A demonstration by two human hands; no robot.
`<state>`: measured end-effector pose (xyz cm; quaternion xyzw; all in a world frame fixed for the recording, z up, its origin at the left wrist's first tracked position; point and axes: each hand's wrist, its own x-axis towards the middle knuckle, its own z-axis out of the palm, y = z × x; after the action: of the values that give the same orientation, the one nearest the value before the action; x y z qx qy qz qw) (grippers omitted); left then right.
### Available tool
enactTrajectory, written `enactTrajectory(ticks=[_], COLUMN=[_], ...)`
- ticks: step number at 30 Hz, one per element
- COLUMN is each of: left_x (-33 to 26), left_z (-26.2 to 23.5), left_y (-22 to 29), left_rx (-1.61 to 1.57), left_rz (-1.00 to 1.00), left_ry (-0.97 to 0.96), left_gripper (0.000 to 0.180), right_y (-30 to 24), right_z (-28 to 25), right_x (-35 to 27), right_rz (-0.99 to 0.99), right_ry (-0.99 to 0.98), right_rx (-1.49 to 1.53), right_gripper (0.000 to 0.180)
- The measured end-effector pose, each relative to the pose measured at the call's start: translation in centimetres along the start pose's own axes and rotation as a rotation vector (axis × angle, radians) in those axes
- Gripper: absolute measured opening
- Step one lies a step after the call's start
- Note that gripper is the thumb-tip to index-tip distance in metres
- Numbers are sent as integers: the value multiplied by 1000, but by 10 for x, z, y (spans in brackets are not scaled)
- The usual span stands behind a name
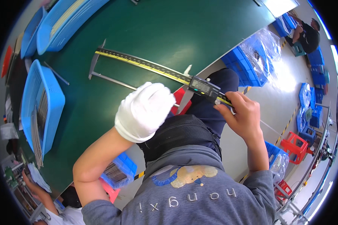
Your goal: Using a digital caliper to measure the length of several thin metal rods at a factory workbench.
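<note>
A long digital caliper (157,69) lies slantwise across the green worktop (157,30), its yellow-edged beam running from the fixed jaws at the upper left down to the sliding head with its small grey display (202,87) near the worktop's edge. A thin grey metal rod (114,80) lies between the caliper's jaws, running from the fixed jaw toward the gloved hand.

The right hand (242,116), bare, pinches the near end of the beam just past the display, thumb and fingers closed on it. The left hand (144,110), in a white glove, is curled loosely just below the beam, over the near end of the rod; whether it grips the rod cannot be told, since the glove hides the fingertips.

To the left, a blue plastic basket (41,108) on the worktop holds a bundle of similar grey rods, and one loose rod (57,73) lies just beside its upper rim. Two more blue baskets (60,26) sit at the upper left. Below the worktop's edge a small blue bin (120,172) holds more rods.

Blue crates wrapped in clear plastic (257,56) stand on the floor to the right, with red stools (296,146) farther off. Another person's hand (28,180) shows at the lower left.
</note>
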<state>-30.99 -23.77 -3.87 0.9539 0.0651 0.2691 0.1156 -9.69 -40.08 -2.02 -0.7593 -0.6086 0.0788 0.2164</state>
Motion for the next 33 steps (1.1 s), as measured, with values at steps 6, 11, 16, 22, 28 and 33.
enactTrajectory(ticks=[6,11,16,22,28,33], left_x=[4,5,2,2,-7,-10], left_z=[-4,-5,-3,-2,0,10], left_y=[1,2,1,1,1,12], left_rx=[23,52,63,70,129,-29], left_rz=[2,-12,-13,-13,64,-131], left_ry=[9,-7,-9,-17,-1,-98], left_gripper=[33,31,31,32,32,33], right_y=[-1,-4,-3,-1,-3,-1], right_z=[5,3,5,5,6,3], right_x=[0,2,2,2,2,-3], right_rz=[1,-6,15,6,26,8], right_ry=[7,-1,-3,0,7,35], right_rx=[10,7,26,7,34,63], right_gripper=[27,32,36,33,29,26])
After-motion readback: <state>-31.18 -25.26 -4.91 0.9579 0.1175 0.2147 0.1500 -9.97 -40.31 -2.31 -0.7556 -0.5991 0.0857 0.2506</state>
